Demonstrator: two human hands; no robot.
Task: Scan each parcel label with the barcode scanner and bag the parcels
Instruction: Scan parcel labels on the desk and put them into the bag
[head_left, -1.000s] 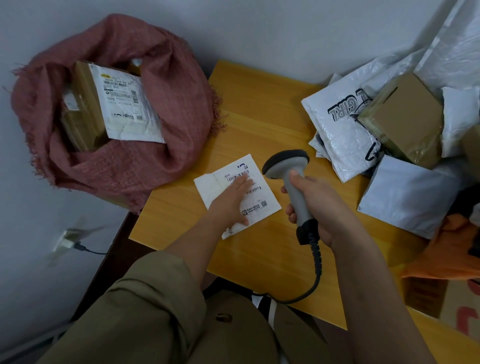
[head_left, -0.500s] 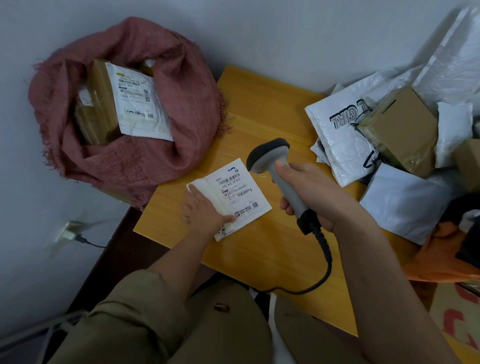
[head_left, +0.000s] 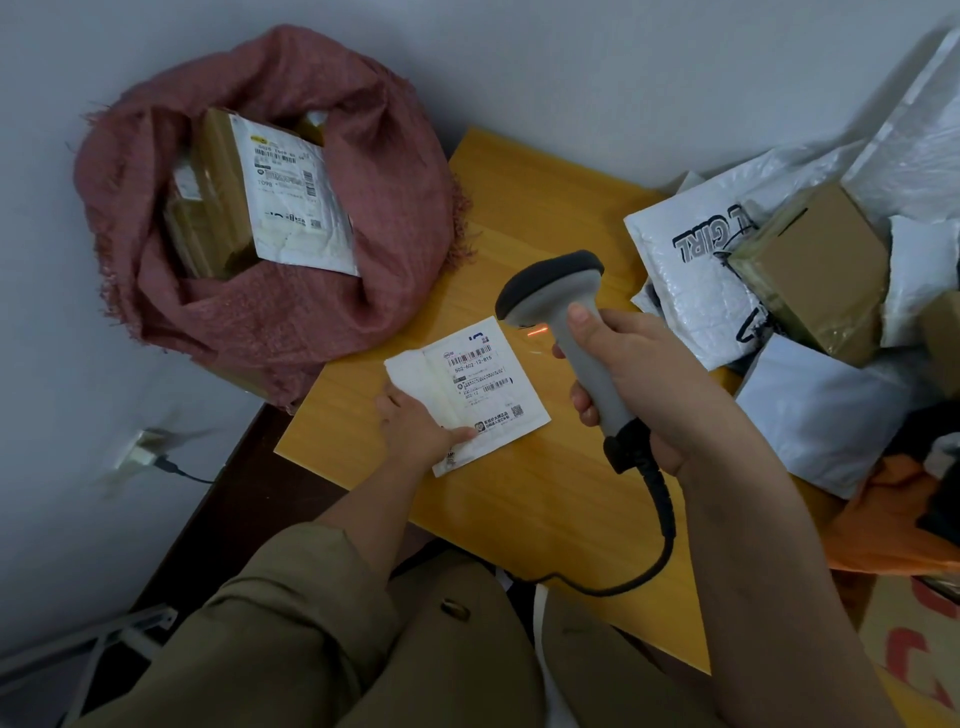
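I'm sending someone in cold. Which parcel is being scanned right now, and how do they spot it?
On the yellow wooden table, look between the pink cloth bag and the heap of parcels on the right. The flat white parcel lies alone there, label up, its corner pinched by the left hand, just beside the scanner head.

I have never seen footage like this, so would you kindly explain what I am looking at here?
There is no machine: a person wears a camera on the head, so you look down at their own arms. The right hand grips a corded barcode scanner, whose red light falls on the wooden table just beside a flat white parcel. The left hand holds that parcel's near corner. At left is a pink cloth bag with parcels already inside; at right lies a pile of parcels.
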